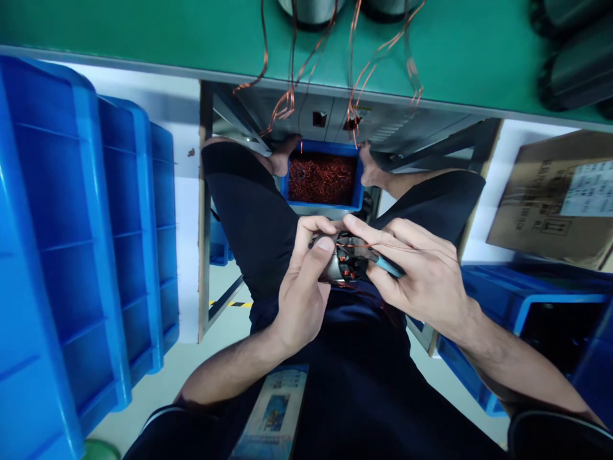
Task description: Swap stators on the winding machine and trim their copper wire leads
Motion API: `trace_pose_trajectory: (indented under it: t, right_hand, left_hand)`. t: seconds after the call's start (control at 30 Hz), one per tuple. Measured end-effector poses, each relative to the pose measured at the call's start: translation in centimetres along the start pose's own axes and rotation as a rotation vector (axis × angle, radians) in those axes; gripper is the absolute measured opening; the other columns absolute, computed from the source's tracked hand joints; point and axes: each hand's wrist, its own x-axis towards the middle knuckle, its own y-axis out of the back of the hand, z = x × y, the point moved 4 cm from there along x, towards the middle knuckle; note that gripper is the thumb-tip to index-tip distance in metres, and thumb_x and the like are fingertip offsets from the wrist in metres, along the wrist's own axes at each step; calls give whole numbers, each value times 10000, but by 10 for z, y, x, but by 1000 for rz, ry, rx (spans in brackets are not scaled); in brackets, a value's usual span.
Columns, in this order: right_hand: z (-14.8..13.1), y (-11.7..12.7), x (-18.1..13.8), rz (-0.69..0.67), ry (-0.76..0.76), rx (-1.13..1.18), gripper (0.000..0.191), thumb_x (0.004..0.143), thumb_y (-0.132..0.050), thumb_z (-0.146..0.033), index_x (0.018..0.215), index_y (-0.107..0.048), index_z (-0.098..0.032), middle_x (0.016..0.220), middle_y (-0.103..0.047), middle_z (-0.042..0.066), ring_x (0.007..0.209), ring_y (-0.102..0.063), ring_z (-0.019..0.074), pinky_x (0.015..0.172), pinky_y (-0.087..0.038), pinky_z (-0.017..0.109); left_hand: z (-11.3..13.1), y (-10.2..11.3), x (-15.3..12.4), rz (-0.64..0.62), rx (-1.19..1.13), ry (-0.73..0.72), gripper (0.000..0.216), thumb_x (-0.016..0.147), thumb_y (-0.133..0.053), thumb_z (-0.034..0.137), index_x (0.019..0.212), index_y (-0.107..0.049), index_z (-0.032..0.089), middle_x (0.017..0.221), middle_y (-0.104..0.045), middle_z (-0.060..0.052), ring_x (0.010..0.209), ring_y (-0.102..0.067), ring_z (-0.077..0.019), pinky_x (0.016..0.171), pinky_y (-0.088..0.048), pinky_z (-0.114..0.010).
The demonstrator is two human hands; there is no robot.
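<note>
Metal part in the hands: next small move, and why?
Probably bring the blue-handled tool onto the loose copper wire: the left hand holds the metal part, the right hand has the tool beside it, and the wire trails across that hand.

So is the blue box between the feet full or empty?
Not empty: the blue box has many coppery bits inside. Can't tell how deep.

Passable beyond the hands [304, 294] [424, 275], between the knees [249, 185] to the scrap tub [323, 179], but obstructed higher by copper wires [288, 101] dangling over the worktop [167, 38] edge and at left by blue crates [52, 255].
</note>
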Motion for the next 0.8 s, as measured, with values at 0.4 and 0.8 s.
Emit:
trace_pose_trajectory:
  t: [0.4,0.8]
  right_hand:
    - [31,-21,21,-87,-99,346,567,999,-584,-157,1555,-630,-261,1394,-752,65,1209,-738,238,1129,-576,434]
    - [15,2,6,-40,48,188,816,896,-603,-96,1661,-493,-357,1232,-692,84,1072,-659,273,1009,-586,520]
  left_hand:
    - [-7,8,9,19,-32,88,314,1030,-667,524,1146,-528,268,1046,-638,-26,858,-658,-176,647,-531,-269]
    - [2,2,1,-75,56,0,348,1047,-687,529,1218,-505,287,1028,-681,-5,807,-703,-169,654,-542,-281]
